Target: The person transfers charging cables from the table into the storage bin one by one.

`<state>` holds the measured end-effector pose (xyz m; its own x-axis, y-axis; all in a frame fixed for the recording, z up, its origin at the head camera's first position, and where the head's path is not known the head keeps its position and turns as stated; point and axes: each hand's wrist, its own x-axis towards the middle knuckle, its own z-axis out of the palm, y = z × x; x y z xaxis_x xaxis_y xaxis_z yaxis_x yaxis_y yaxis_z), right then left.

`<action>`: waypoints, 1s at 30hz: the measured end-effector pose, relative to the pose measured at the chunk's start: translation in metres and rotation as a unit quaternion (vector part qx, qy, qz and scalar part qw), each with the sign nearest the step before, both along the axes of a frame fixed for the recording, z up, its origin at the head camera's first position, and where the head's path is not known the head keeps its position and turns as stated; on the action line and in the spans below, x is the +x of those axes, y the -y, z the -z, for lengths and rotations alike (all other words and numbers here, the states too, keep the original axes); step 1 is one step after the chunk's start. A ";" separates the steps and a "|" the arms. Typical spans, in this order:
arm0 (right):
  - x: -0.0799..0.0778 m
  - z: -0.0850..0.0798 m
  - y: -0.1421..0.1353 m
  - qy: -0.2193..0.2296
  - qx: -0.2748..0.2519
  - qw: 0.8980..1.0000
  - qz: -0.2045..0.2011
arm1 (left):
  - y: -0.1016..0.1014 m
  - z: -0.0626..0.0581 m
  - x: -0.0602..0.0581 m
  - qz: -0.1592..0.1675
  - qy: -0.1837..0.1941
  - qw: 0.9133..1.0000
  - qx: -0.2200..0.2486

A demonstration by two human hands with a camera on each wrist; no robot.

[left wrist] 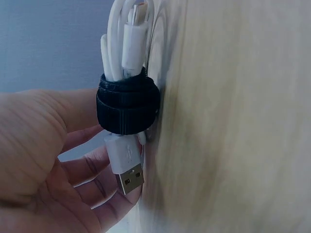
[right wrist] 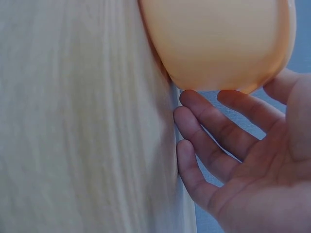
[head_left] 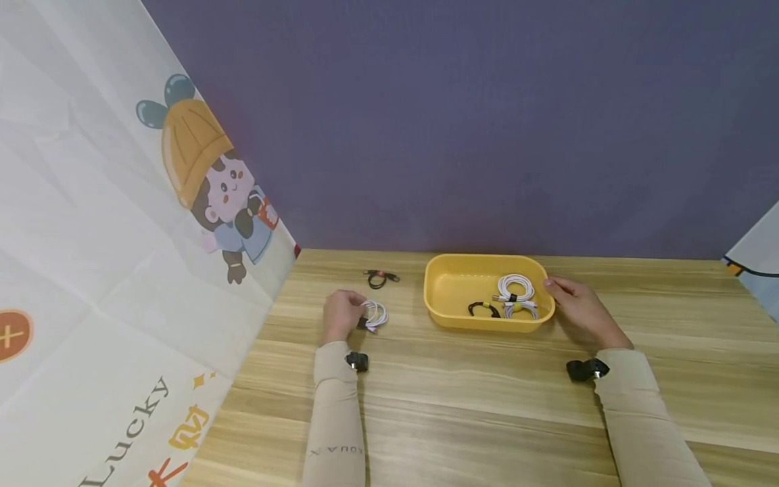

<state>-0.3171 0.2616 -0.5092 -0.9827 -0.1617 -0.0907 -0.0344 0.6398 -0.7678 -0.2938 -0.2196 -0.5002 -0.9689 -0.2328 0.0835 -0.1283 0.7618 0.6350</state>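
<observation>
My left hand (head_left: 343, 314) holds a coiled white USB cable (head_left: 375, 314) low over the table. In the left wrist view a black strap (left wrist: 127, 104) binds the coil, with a white USB plug (left wrist: 127, 165) pointing down and the fingers curled behind. On the right, my right hand (head_left: 581, 310) is at the end of a yellow plastic bin (head_left: 446, 321), its thumb at the rim and fingertips against the outer wall. Inside the bin lie a white cable coil (head_left: 516, 279), a grey-white coil (head_left: 522, 311) and a small black cable (head_left: 483, 306).
A short black cable (head_left: 377, 277) with a red tie lies on the wooden table (head_left: 462, 406), behind the left hand. A dark blue panel (head_left: 475, 128) rises along the back edge. A white printed sheet (head_left: 109, 223) stands at the left.
</observation>
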 end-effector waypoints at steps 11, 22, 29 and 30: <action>-0.001 0.000 -0.001 0.002 0.003 1.000 -0.001 | -0.002 0.000 0.001 -0.008 0.003 1.000 -0.002; 0.000 -0.001 0.000 0.003 0.001 1.000 0.002 | -0.003 0.001 0.001 -0.021 -0.010 1.000 -0.018; 0.001 -0.001 0.000 0.002 -0.005 1.000 0.004 | -0.004 0.003 0.000 -0.023 -0.005 1.000 -0.017; 0.001 -0.001 0.000 0.002 -0.005 1.000 0.003 | -0.003 0.003 0.000 -0.020 0.000 1.000 -0.017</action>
